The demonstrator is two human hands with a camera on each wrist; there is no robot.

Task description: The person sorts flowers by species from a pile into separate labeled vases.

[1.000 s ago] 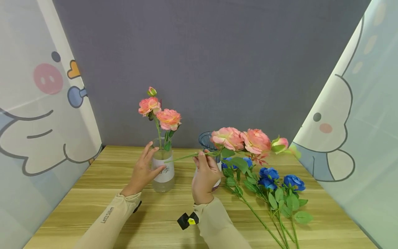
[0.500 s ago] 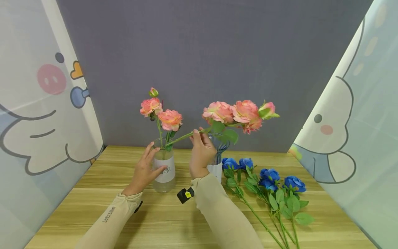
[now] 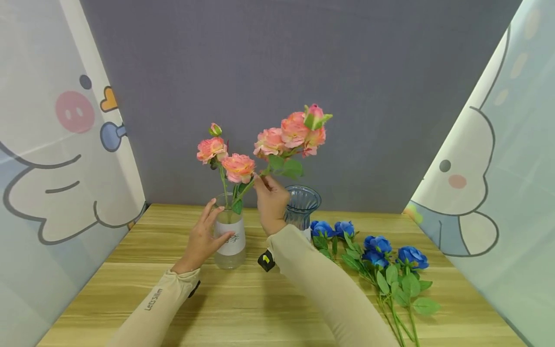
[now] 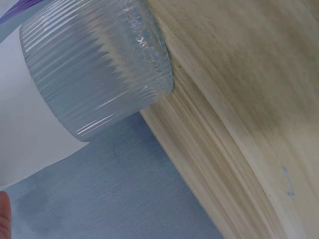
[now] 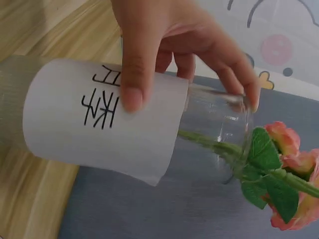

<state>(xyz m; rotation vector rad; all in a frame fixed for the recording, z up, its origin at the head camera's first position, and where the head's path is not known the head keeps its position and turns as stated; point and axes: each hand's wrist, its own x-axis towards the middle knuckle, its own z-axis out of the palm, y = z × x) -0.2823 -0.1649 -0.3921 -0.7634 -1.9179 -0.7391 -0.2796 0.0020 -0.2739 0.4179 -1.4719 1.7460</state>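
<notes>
My left hand point(image 3: 201, 241) holds a clear glass vase point(image 3: 229, 261) with a white handwritten label. Its thumb lies on the label, and the other fingers reach round toward the rim, as the right wrist view shows. Inside stands a branch of pink peonies point(image 3: 239, 167). Just above and right of the mouth, my right hand point(image 3: 272, 200) pinches the stem of a second pink peony branch point(image 3: 295, 129), tilted up to the right. Its stem slants to the vase's mouth; leaves hide its lower end. The left wrist view shows the vase's ribbed lower glass point(image 4: 104, 69).
A blue fluted vase point(image 3: 303, 196) stands behind my right forearm, partly hidden. To the right, several blue roses point(image 3: 376, 244) with long leafy stems lie on the wooden table point(image 3: 243, 308). A grey wall panel point(image 3: 277, 72) rises at the back.
My right hand has moved left and up, tilting the peony branch upright and bringing its stem from in front of the label to the vase's mouth. My left hand stays on the vase.
</notes>
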